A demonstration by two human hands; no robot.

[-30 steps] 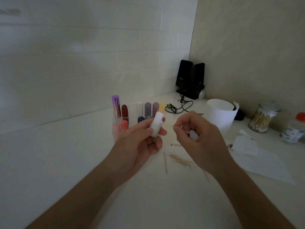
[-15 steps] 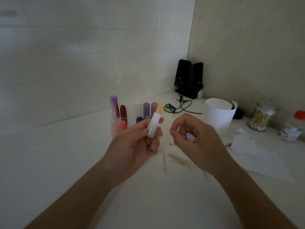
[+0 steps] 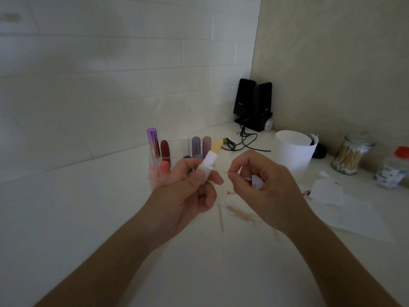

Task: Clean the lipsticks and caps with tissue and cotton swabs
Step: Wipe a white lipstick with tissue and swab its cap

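My left hand (image 3: 188, 191) grips a white lipstick tube (image 3: 208, 162) tilted up and right, its pale yellow stick (image 3: 216, 146) twisted out. My right hand (image 3: 265, 185) pinches a thin cotton swab (image 3: 225, 173) between thumb and forefinger, the tip pointing left and a short way from the tube. A pale cap (image 3: 256, 181) is tucked in the same palm. Behind the left hand several lipsticks (image 3: 164, 149) stand in a clear holder. Used swabs (image 3: 236, 212) lie on the counter under my hands.
A white cup (image 3: 293, 151) stands at the right, with a glass jar of cotton swabs (image 3: 350, 157) and a red-capped bottle (image 3: 394, 167) beyond it. Tissue sheets (image 3: 345, 209) lie at the right. Black speakers (image 3: 253, 105) and cable (image 3: 243, 142) occupy the corner.
The lipstick in my left hand has tilted further to the right and its yellow stick now shows clearly. My right hand has stayed beside it with the swab.
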